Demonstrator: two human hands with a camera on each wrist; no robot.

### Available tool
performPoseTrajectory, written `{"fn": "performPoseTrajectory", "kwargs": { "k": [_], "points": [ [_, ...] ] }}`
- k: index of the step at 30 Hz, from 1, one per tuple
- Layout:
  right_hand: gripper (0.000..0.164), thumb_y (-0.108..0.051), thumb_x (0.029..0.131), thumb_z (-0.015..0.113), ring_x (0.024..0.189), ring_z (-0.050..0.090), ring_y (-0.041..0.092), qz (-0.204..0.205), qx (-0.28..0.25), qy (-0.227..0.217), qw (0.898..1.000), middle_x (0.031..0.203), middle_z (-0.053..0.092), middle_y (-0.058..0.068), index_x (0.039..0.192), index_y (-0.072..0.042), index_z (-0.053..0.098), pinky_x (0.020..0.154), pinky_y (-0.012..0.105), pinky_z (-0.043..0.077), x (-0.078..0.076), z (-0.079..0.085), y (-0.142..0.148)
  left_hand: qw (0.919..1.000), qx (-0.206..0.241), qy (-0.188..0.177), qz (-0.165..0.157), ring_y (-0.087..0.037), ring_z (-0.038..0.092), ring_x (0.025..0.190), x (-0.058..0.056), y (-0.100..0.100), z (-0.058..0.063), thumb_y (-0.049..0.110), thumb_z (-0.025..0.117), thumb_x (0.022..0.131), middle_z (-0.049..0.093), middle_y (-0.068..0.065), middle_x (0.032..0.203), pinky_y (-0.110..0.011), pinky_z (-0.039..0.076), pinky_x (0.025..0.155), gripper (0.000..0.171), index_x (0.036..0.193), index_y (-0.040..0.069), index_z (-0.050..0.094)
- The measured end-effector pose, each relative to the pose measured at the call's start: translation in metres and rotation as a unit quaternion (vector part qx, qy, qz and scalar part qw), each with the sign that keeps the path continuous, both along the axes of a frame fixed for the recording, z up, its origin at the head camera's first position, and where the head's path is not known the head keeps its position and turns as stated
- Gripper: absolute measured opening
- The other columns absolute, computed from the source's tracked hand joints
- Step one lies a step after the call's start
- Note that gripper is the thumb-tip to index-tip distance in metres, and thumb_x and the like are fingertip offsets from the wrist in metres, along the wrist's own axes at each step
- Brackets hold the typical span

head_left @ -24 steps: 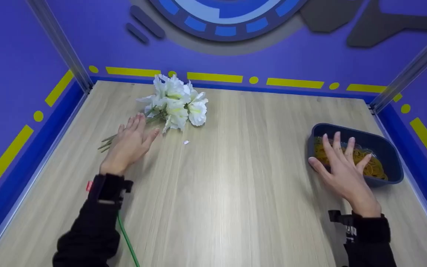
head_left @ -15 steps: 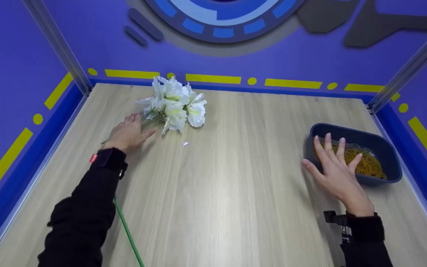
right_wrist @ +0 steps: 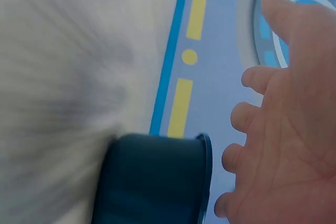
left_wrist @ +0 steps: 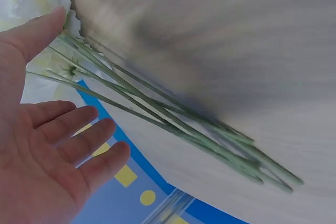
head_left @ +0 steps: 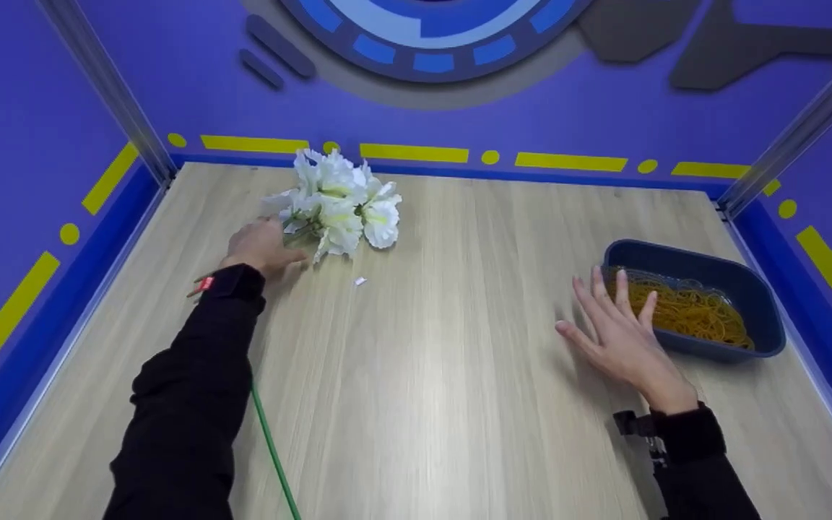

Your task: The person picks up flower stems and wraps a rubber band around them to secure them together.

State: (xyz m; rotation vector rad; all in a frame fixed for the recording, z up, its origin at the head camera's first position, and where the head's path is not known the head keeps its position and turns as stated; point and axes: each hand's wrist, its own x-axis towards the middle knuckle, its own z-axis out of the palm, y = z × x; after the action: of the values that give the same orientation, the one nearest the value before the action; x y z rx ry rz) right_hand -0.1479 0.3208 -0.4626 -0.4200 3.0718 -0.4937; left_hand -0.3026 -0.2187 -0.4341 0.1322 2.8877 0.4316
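Note:
A bunch of white artificial-looking flowers (head_left: 344,206) lies at the back left of the table, blooms pointing right. My left hand (head_left: 257,244) reaches over its green stems. In the left wrist view, thumb and fingers spread apart on either side of the stems (left_wrist: 223,151), not closed on them. My right hand (head_left: 622,343), fingers spread, hovers at the left side of a dark blue-grey bin (head_left: 766,307). Inside the bin is a tangle of thin yellow-brown loops (head_left: 705,318), resembling rubber bands. From the right wrist view, the palm and bin wall (right_wrist: 152,177) stand apart.
A small white scrap (head_left: 360,281) lies right of the left hand. A green cable (head_left: 275,451) trails from the left sleeve. Blue-purple panels with yellow marks (head_left: 416,153) enclose the light wooden table (head_left: 445,347) at the back and sides.
My left hand has moved forward and lowered over the stems, its fingers now mostly hidden from the head view. My right hand has drifted left, away from over the bin. Flowers and bin stay put.

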Motion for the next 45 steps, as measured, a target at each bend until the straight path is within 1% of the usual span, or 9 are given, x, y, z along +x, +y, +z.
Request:
{"fn": "performPoseTrajectory", "kwargs": {
  "k": [5,8,14,20,29,36,39,42,45],
  "points": [
    [0.082,-0.06,0.102,0.046,0.15,-0.012,0.045,0.01,0.01,-0.011,1.0,0.166,0.004,0.022,0.162,-0.011,0.017,0.106,0.067,-0.026,-0.004,-0.004,-0.006,0.9995,-0.001,-0.012,0.028,-0.045,0.055,0.118,-0.006,0.01,-0.004,0.044,0.073,0.09,0.055,-0.032,0.13,-0.056,0.045,0.1,0.081,0.137,-0.013,0.043],
    [0.082,-0.061,0.102,0.045,0.151,-0.011,0.045,0.011,0.015,-0.015,1.0,0.167,0.005,0.02,0.162,-0.013,0.017,0.107,0.068,-0.024,-0.004,-0.005,-0.007,0.9993,-0.002,-0.01,0.036,-0.045,0.055,0.118,-0.008,0.011,-0.007,0.041,0.071,0.092,0.054,-0.032,0.129,-0.056,0.045,0.099,0.075,0.136,-0.013,0.045],
    [0.081,-0.061,0.102,0.045,0.151,-0.012,0.044,0.014,0.016,-0.012,1.0,0.167,0.004,0.019,0.162,-0.014,0.017,0.108,0.067,-0.024,-0.005,-0.007,-0.008,0.9992,0.002,-0.006,0.039,-0.05,0.051,0.123,-0.008,0.006,-0.011,0.037,0.069,0.094,0.05,-0.035,0.135,-0.059,0.044,0.1,0.075,0.14,-0.014,0.04],
    [0.082,-0.061,0.101,0.045,0.151,-0.009,0.044,0.015,0.018,-0.005,1.0,0.166,0.006,0.021,0.162,-0.013,0.019,0.109,0.067,-0.022,-0.007,-0.008,-0.008,0.999,-0.005,-0.002,0.045,-0.052,0.052,0.122,-0.011,0.005,-0.016,0.039,0.067,0.095,0.052,-0.036,0.133,-0.061,0.044,0.098,0.074,0.139,-0.014,0.04],
    [0.081,-0.059,0.102,0.046,0.151,-0.008,0.044,0.017,0.033,0.0,0.999,0.166,0.008,0.022,0.161,-0.012,0.02,0.111,0.068,-0.019,-0.005,-0.006,-0.008,0.9989,-0.009,0.006,0.045,-0.053,0.054,0.118,-0.017,0.007,-0.028,0.023,0.06,0.092,0.055,-0.036,0.126,-0.063,0.046,0.095,0.054,0.131,-0.012,0.046],
    [0.08,-0.06,0.102,0.045,0.151,-0.006,0.046,0.021,0.037,0.002,0.999,0.166,0.007,0.021,0.162,-0.012,0.019,0.112,0.066,-0.018,-0.004,-0.006,-0.011,0.9976,0.04,-0.025,0.051,-0.044,0.058,0.106,-0.018,0.015,-0.031,0.01,0.051,0.091,0.059,-0.031,0.12,-0.054,0.047,0.091,0.034,0.118,-0.01,0.054],
    [0.081,-0.06,0.102,0.045,0.151,-0.006,0.046,0.021,0.035,0.003,0.999,0.166,0.007,0.021,0.161,-0.011,0.019,0.113,0.066,-0.017,-0.004,-0.007,-0.014,0.9952,0.069,-0.047,0.052,-0.039,0.054,0.102,-0.018,0.021,-0.03,0.008,0.045,0.092,0.059,-0.029,0.12,-0.052,0.045,0.09,0.029,0.113,-0.01,0.056],
    [0.082,-0.06,0.102,0.045,0.151,-0.008,0.045,0.022,0.033,-0.001,0.999,0.166,0.006,0.022,0.162,-0.012,0.018,0.113,0.065,-0.017,-0.005,-0.008,-0.016,0.9905,0.107,-0.065,0.056,-0.038,0.049,0.101,-0.018,0.026,-0.029,0.006,0.04,0.093,0.054,-0.028,0.122,-0.048,0.043,0.09,0.031,0.115,-0.011,0.052],
    [0.082,-0.06,0.102,0.045,0.151,-0.01,0.044,0.024,0.033,-0.008,0.999,0.166,0.006,0.023,0.162,-0.012,0.017,0.113,0.065,-0.018,-0.006,-0.008,-0.018,0.9834,0.155,-0.071,0.062,-0.034,0.049,0.089,-0.02,0.032,-0.028,0.003,0.035,0.091,0.051,-0.026,0.116,-0.042,0.043,0.076,0.036,0.121,-0.011,0.049]
  ]
}}
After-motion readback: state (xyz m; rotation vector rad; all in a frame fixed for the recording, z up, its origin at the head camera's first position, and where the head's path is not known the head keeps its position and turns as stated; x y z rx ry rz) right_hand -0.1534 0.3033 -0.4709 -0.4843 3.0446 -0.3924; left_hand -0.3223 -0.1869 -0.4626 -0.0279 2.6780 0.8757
